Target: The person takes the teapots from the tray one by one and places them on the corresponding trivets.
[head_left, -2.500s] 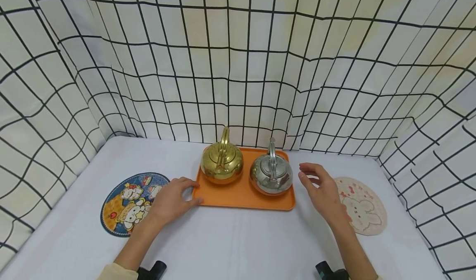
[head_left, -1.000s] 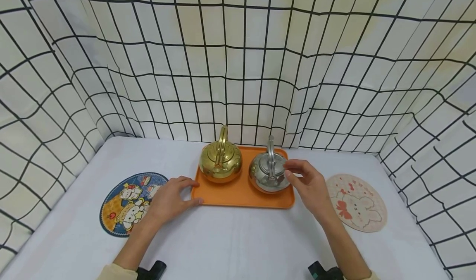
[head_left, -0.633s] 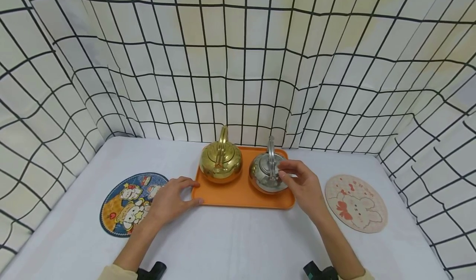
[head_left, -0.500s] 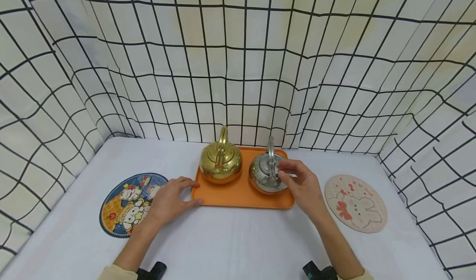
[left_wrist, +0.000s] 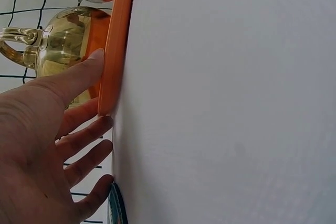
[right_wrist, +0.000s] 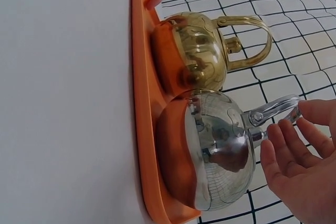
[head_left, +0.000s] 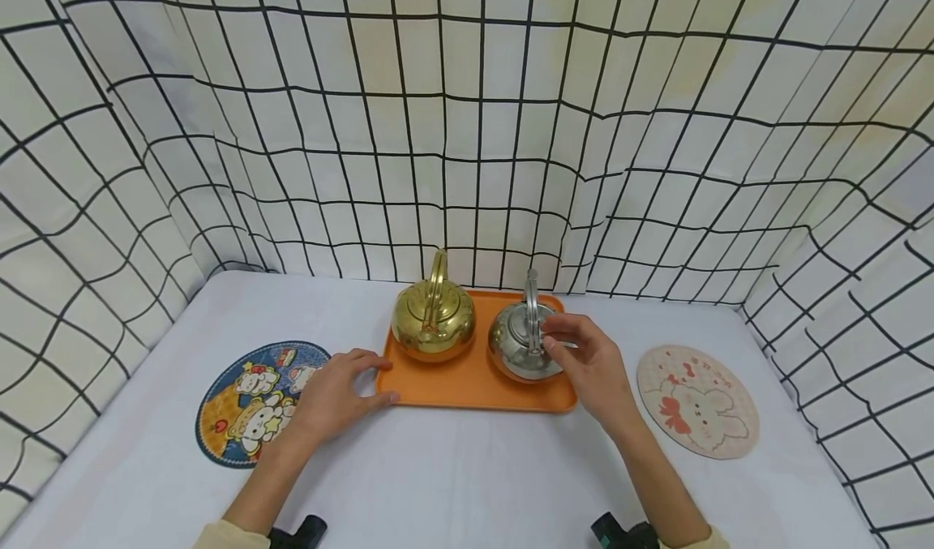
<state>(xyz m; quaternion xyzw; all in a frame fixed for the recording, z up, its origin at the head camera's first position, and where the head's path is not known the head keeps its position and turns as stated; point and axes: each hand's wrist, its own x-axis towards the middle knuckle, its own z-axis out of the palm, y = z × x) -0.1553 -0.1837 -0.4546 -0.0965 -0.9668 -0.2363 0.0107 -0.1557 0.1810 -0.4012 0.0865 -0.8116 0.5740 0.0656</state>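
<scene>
Here the silver kettle [head_left: 522,342] sits on the orange tray's [head_left: 467,387] right half, beside the gold kettle [head_left: 434,322]. The right hand [head_left: 593,364] reaches its handle, fingers [right_wrist: 289,148] loosely spread (not yet closed). The left hand [head_left: 334,393] rests flat on the white surface [head_left: 452,476], fingertips [left_wrist: 97,56] touching the tray's corner.

A cartoon mat [head_left: 251,401] and a pink rabbit mat [head_left: 698,401] lie on the white table [head_left: 452,476].

We find no readable words, brands or numbers; the round mat [head_left: 257,403] at lower left and the pink mat [head_left: 697,401] at right bear only cartoon pictures
</scene>
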